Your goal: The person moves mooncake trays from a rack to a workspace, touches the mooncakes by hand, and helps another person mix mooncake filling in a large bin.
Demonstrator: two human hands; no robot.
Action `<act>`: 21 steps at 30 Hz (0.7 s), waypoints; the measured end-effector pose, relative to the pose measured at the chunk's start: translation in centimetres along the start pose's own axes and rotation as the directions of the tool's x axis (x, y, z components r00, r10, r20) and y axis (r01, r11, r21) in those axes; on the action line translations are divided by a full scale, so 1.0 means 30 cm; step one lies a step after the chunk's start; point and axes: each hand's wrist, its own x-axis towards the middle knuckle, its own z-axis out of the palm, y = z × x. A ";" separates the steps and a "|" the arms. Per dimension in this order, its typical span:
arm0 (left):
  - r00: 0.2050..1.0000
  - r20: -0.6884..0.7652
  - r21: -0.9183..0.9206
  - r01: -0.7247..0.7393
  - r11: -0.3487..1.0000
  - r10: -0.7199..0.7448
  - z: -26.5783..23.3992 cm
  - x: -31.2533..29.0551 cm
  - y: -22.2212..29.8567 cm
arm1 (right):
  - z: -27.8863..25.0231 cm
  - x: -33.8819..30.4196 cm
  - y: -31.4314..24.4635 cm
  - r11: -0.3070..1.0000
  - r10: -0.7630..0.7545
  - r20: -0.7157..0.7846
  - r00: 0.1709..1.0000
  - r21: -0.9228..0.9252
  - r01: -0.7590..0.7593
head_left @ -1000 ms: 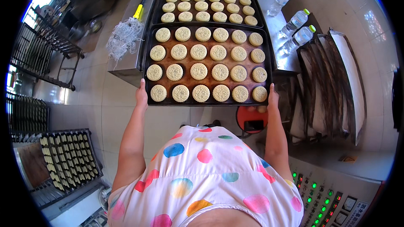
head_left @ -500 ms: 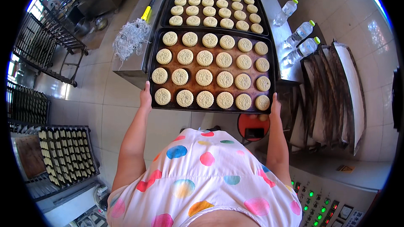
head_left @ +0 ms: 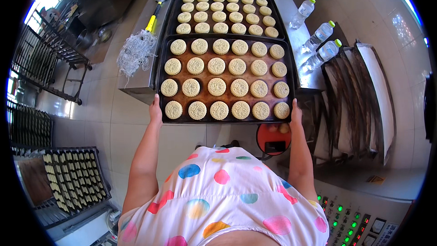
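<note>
Between my hands is a dark baking tray [head_left: 191,120] holding rows of round, pale, pattern-stamped mooncakes [head_left: 216,87]. My left hand [head_left: 155,110] is closed on its left side near the front corner, thumb along the rim. On the opposite side, my right hand [head_left: 296,113] grips the tray near its front right corner. The fingers underneath are mostly hidden. The tray looks level, and its near part juts out past the front edge of a metal table [head_left: 141,79]. Its far rim meets a second tray of mooncakes [head_left: 219,17], with a third tray behind that.
A yellow-handled scraper [head_left: 152,20] and a heap of thin, whitish shreds [head_left: 135,54] lie left on the table. Three water bottles [head_left: 321,36] stand right, near upright stacked trays [head_left: 378,100]. A red stool [head_left: 273,139], racks [head_left: 50,68] and a control panel [head_left: 348,218] surround me.
The view has shifted a little, so the trays and bottles appear slightly farther left. Both hands keep the same hold on the front tray.
</note>
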 end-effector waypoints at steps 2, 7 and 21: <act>1.000 0.000 -0.021 -0.019 1.000 0.019 0.005 -0.001 0.013 | 0.004 0.003 -0.010 1.000 -0.014 -0.005 1.000 0.003 0.014; 0.998 -0.055 0.095 -0.032 0.995 0.038 0.033 -0.039 0.068 | 0.004 0.011 -0.013 0.996 -0.066 -0.037 0.997 0.055 0.068; 0.993 -0.094 0.166 -0.052 0.985 0.068 0.029 0.020 0.012 | 0.003 0.016 0.016 0.994 -0.075 -0.034 0.997 0.079 0.078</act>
